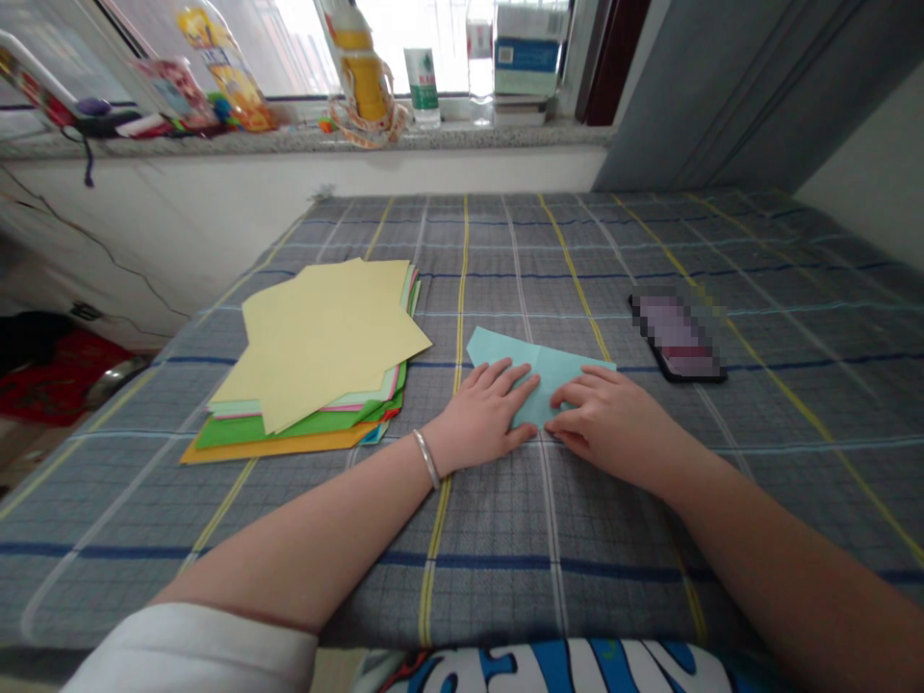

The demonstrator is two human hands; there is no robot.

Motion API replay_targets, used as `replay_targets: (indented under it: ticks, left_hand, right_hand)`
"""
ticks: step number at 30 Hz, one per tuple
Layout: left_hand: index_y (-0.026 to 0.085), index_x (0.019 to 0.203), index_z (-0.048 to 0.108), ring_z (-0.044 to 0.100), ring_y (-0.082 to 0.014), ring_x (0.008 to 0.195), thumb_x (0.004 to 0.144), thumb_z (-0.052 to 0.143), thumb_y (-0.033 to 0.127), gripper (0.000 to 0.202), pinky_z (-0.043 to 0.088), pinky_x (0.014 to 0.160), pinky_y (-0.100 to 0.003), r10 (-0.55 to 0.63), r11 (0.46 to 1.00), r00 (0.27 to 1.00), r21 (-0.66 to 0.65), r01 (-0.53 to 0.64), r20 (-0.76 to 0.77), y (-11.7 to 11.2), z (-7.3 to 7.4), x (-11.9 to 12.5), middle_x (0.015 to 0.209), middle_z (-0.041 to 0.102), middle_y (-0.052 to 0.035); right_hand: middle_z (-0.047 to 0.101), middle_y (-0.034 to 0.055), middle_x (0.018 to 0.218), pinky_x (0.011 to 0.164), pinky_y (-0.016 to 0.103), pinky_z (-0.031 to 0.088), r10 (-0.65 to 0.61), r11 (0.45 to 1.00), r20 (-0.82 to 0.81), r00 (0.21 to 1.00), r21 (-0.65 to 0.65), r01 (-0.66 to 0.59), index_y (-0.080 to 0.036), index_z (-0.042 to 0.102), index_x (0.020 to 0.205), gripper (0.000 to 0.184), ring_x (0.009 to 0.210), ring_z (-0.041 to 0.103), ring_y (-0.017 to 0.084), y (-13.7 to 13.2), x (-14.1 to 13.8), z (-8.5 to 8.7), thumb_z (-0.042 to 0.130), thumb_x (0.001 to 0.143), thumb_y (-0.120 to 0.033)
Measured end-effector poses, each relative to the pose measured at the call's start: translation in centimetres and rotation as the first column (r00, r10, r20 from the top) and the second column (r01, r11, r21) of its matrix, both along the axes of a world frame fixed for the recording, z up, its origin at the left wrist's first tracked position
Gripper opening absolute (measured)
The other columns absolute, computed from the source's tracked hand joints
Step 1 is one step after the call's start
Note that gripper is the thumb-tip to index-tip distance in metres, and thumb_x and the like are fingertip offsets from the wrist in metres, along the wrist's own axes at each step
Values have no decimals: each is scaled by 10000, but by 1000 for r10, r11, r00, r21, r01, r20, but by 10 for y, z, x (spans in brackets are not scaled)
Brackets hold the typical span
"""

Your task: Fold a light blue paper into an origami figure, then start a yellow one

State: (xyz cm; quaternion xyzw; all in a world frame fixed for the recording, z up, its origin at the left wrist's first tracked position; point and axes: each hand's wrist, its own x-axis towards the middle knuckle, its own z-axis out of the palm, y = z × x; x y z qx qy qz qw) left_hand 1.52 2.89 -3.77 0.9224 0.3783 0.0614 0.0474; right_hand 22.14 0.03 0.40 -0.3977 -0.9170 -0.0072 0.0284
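Note:
A light blue sheet of paper point(538, 369), folded with a crease down its middle, lies on the plaid cloth point(505, 520). My left hand point(485, 416) lies flat on the paper's left half, fingers spread; a silver bangle is on that wrist. Pressing down on the paper's lower right part is my right hand point(613, 423), its fingers stretched out and close together. The two hands nearly touch at the paper's lower tip.
A stack of coloured paper sheets point(318, 361), yellow on top, lies to the left. A dark phone point(679, 339) lies to the right. Bottles and boxes point(375, 77) stand on the window sill behind. The floor drops off at the left edge.

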Motion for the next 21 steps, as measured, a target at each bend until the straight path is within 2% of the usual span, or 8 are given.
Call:
replay_targets:
  ticks: [10, 17, 21]
  left_hand:
    - [212, 1453, 304, 226, -299, 1405, 890, 470, 519, 663, 210, 1137, -480, -8, 1000, 1000, -19, 8, -2, 2, -2, -2, 1530, 279, -74]
    - [210, 1450, 304, 214, -289, 1415, 876, 512, 496, 674, 209, 1142, -478, -10, 999, 1000, -46, 9, -5, 2, 2, -2, 1532, 277, -79]
    - [200, 1449, 302, 157, -313, 1430, 870, 520, 497, 686, 222, 1134, -502, -9, 999, 1000, -49, 9, -7, 2, 2, -2, 1535, 266, -94]
  right_hand:
    - [712, 62, 941, 919, 388, 342, -115, 993, 87, 990, 38, 112, -244, 757, 770, 189, 929, 589, 220, -5, 0, 5, 585, 847, -246]
    - [712, 89, 913, 868, 421, 368, -190, 981, 158, 969, 56, 184, -225, 753, 790, 174, 928, 597, 258, -8, 0, 6, 593, 837, -275]
    - [707, 100, 967, 681, 354, 420, -272, 962, 178, 946, 47, 267, -224, 744, 776, 230, 910, 610, 258, -10, 0, 5, 531, 863, -221]
